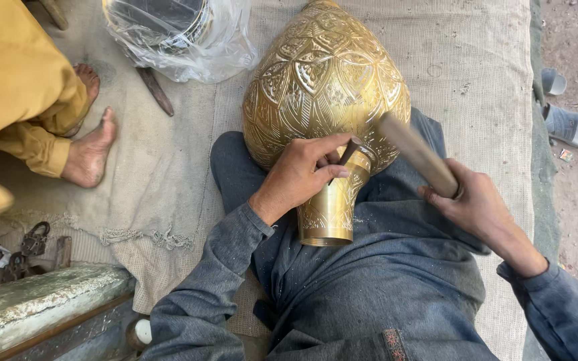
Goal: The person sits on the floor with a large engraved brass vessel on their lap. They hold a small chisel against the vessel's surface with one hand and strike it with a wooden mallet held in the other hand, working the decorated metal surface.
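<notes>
Pinching a thin dark metal punch (344,155) against the engraved golden brass vase (326,87) at frame centre, the left hand (302,175) steadies it while the right hand (477,204) grips closed around a wooden-handled hammer (417,154).

A vase (322,87) lies across the person's lap on a cloth mat (476,73), neck toward the person. The left hand (302,174) rests on its neck, holding a punch (344,158); the right hand (476,204), right of it, grips a hammer (417,154). A plastic-wrapped bundle (182,33) sits at the mat's far edge; another person's feet (91,144) at its left; sandals (563,110) beyond its right edge.
</notes>
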